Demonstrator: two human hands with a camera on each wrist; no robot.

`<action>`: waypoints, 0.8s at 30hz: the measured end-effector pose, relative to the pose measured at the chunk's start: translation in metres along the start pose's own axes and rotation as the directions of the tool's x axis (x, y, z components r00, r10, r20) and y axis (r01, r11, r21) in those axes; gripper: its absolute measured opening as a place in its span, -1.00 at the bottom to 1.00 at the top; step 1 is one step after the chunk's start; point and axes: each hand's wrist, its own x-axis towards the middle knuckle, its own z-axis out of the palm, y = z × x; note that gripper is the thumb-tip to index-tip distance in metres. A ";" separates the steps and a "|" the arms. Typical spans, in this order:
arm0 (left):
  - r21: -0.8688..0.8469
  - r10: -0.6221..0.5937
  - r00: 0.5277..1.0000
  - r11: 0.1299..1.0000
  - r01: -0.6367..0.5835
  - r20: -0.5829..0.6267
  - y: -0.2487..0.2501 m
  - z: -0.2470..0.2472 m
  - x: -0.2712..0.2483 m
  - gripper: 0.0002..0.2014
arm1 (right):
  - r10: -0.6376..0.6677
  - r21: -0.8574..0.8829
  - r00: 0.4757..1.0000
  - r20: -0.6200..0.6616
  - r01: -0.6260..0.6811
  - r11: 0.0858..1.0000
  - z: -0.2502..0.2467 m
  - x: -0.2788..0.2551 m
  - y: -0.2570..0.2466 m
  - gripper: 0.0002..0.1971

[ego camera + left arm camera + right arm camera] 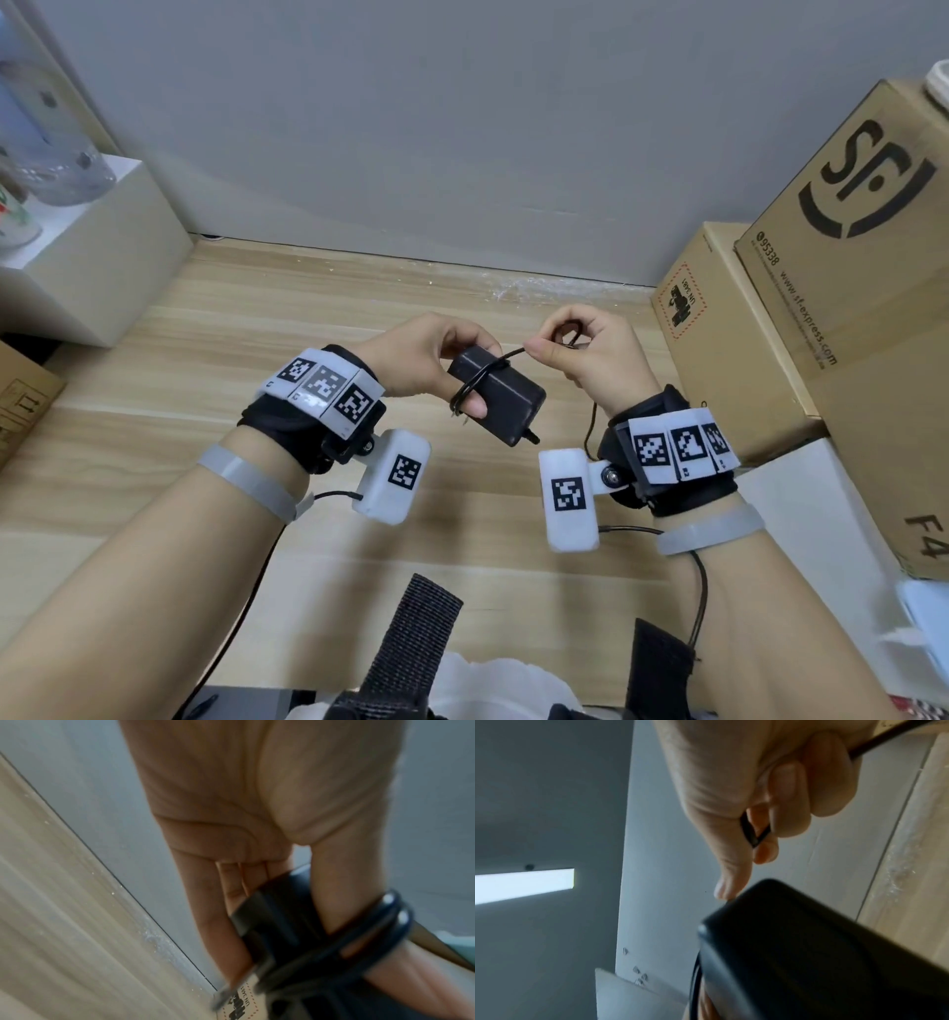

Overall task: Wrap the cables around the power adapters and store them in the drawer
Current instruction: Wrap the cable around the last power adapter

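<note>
Above the middle of the worktop [215, 329], the left hand [426, 360] grips a black power adapter [500, 398], fingers curled over its far end and the thumb pressed against its near side. Two turns of thin black cable [475, 383] run round the adapter's body and over that thumb; the left wrist view shows the two strands [380, 925] lying side by side across the thumb. Just to the right, the right hand [590, 349] pinches the cable between thumb and forefinger, its other fingers curled over a small loop of the same cable. A short taut stretch of cable runs from that pinch to the adapter. In the right wrist view the loop [754, 833] shows between the curled fingers, and the adapter [808, 953] fills the lower right, blurred. Another length of cable hangs down by the right wrist.

Both wrists carry black straps with white marker blocks. Two cardboard boxes stand on the right, the bigger one [873, 288] printed with a large logo, the smaller one [719, 329] beside it nearer the centre. A white box [92, 257] sits at far left, against a grey wall [462, 128].
</note>
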 end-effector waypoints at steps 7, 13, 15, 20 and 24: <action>-0.235 0.103 0.994 0.967 -0.095 0.023 -0.002 0.004 -0.001 -0.43 | 0.193 0.143 0.981 -0.034 -0.187 0.972 0.006 -0.001 0.008 -0.78; -0.448 0.123 0.987 0.880 -0.159 -0.108 -0.006 0.008 0.008 -0.21 | 0.264 0.041 0.964 -0.027 -0.263 0.964 0.018 0.002 0.015 -0.72; -0.502 0.122 0.979 0.844 -0.187 -0.161 -0.008 0.009 0.010 -0.22 | 0.265 -0.028 0.963 0.051 -0.264 0.964 0.020 0.002 0.014 -0.62; -0.678 -0.093 0.936 0.715 -0.174 -0.339 -0.006 0.007 0.015 -0.67 | 0.171 -0.113 0.946 0.276 -0.145 0.983 0.027 -0.008 0.013 -0.60; -0.684 -0.197 0.897 0.715 -0.145 -0.396 -0.004 0.007 0.017 -0.82 | 0.101 -0.238 0.947 0.305 -0.027 0.971 0.035 -0.011 0.023 -0.59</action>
